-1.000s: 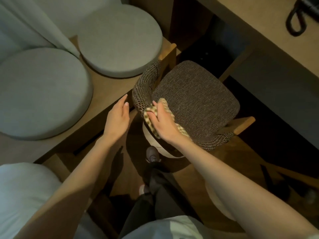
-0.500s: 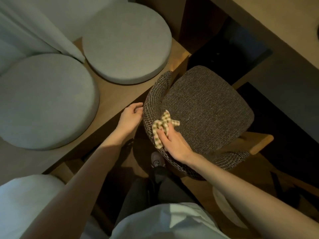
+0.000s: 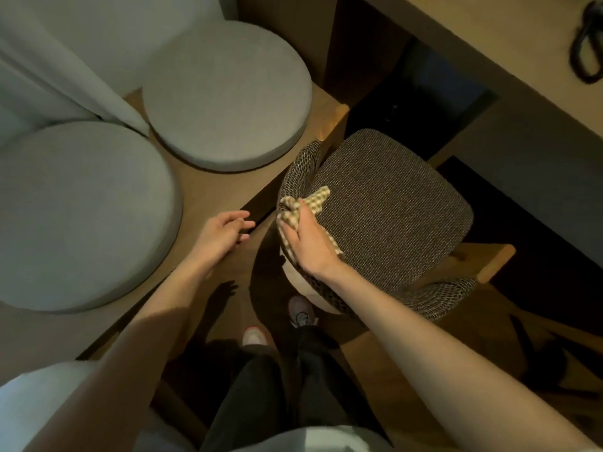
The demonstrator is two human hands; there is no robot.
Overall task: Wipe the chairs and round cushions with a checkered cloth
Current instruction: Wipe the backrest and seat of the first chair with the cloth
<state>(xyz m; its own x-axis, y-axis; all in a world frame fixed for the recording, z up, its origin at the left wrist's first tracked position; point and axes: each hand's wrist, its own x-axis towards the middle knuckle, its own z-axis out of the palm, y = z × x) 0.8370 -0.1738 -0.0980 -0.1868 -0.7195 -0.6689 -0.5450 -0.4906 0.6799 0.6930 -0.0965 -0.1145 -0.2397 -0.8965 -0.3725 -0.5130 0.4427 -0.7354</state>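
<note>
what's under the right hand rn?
The cloth, gripped by the right hand and pressed on the woven back of the chair; one end sticks out ahead of it. The cloth and weave beneath the palm are covered.

Dim, warm light throughout. Surfaces left of the dark brown woven chair seat [image 3: 385, 210] are brightest; beyond and right of it lies deep shadow. Frame edges bow and soften.

Beige checkered cloth [image 3: 313, 203], brown woven chair [image 3: 385, 216], grey cushions [image 3: 225, 93].
</note>
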